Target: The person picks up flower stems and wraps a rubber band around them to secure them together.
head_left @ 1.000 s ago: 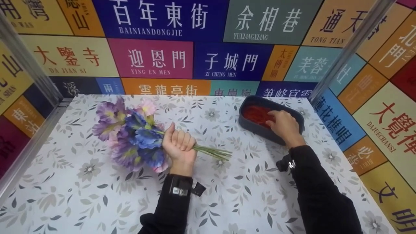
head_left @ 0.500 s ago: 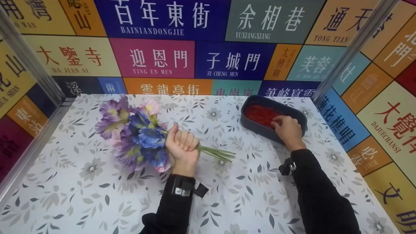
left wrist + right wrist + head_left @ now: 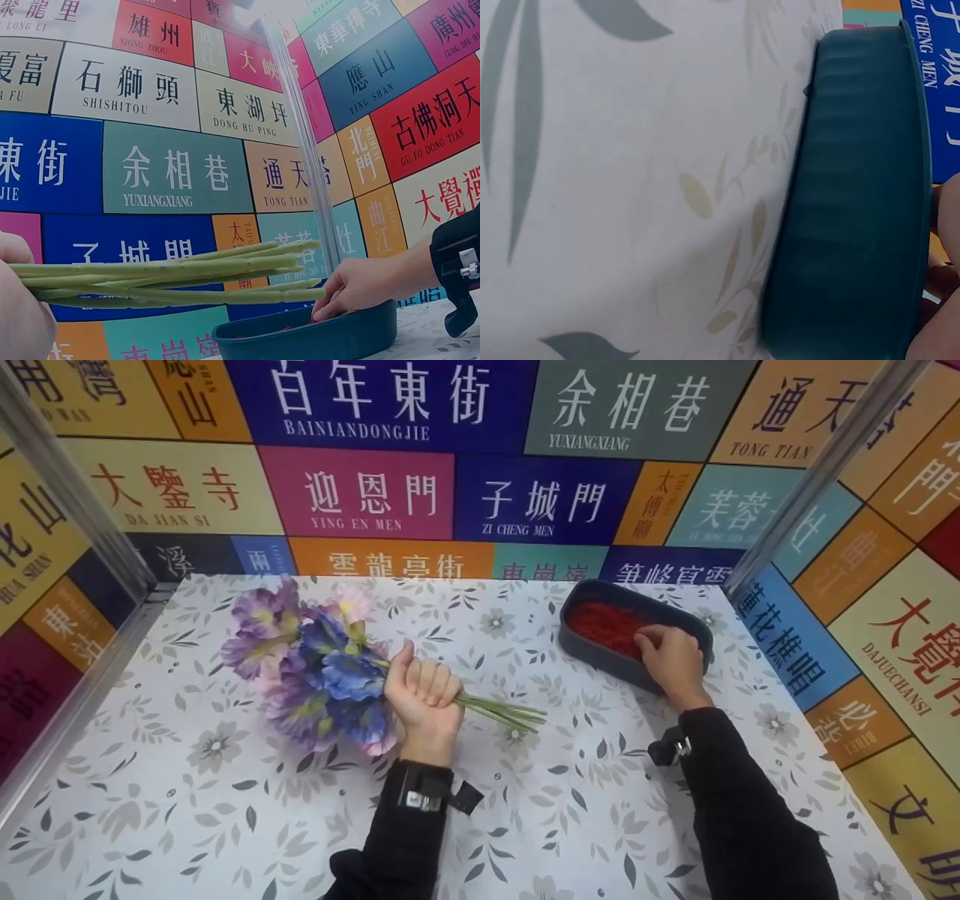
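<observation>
My left hand grips a bunch of artificial flowers by the stems, thumb up. Purple, blue and pink blooms spread out to its left, and green stem ends stick out to its right. At the back right of the table, my right hand has its fingertips inside a dark blue-grey oblong container. Stringy-looking red material lies in it. The container's rim hides the fingertips in the left wrist view. Whether they pinch any red material cannot be made out.
A white tablecloth with grey leaf and flower prints covers the table. Colourful sign-printed walls stand behind and at both sides, with metal posts at the corners. The container is near the table's back right corner.
My right hand has drawn back slightly to the right within the container, and its thumb and fingers have come closer together. The left hand still grips the flowers; the whole view has shifted slightly.
</observation>
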A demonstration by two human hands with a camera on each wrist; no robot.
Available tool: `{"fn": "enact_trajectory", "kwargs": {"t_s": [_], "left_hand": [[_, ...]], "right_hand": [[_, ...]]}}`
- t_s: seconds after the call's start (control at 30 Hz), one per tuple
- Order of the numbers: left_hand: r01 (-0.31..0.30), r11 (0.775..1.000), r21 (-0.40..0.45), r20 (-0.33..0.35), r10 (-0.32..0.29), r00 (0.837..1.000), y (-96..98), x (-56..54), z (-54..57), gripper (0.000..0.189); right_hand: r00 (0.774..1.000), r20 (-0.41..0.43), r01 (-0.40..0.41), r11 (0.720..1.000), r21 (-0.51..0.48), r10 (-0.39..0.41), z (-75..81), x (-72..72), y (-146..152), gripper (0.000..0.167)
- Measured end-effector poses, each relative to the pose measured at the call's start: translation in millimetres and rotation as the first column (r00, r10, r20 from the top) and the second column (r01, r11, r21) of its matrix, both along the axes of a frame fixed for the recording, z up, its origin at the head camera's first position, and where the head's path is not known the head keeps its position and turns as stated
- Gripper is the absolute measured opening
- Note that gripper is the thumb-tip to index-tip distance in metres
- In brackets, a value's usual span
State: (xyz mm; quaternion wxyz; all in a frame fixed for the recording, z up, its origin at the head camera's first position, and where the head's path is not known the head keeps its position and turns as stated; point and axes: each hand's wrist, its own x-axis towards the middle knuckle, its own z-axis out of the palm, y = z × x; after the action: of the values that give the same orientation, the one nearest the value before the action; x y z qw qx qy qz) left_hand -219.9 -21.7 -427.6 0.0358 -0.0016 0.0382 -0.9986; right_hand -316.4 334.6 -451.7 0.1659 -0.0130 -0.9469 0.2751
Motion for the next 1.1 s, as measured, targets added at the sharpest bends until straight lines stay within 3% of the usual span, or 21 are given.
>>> {"fn": "enact_trajectory", "kwargs": {"t_s": [0.37, 0.63, 0.87, 1.1], "left_hand": [[-0.015, 1.000, -0.017, 0.000, 0.015, 1.000, -0.4, 0.2, 1.2, 0.061], [-0.012, 1.000, -0.016, -0.004, 0.012, 1.000, -0.8, 0.6, 1.7, 0.061], [-0.011, 1.000, -0.008, -0.014, 0.011, 1.000, -1.9, 1.0, 2.2, 0.060], [-0.016, 1.000, -0.003, -0.001, 0.016, 1.000, -2.5, 1.5, 3.8, 0.060]], "right_hand": [[0.997, -0.037, 0.062, 0.988, -0.140, -0.067, 25.4, -1.4, -4, 0.027], [0.995, -0.078, 0.043, 0.976, -0.215, -0.061, 40.2, 0.7, -8, 0.033], [0.988, -0.154, -0.055, 0.952, -0.302, 0.009, 49.2, 12.5, -20, 0.036], [0.968, -0.237, -0.181, 0.896, -0.405, 0.088, 60.1, 42.6, -47, 0.036]]}}
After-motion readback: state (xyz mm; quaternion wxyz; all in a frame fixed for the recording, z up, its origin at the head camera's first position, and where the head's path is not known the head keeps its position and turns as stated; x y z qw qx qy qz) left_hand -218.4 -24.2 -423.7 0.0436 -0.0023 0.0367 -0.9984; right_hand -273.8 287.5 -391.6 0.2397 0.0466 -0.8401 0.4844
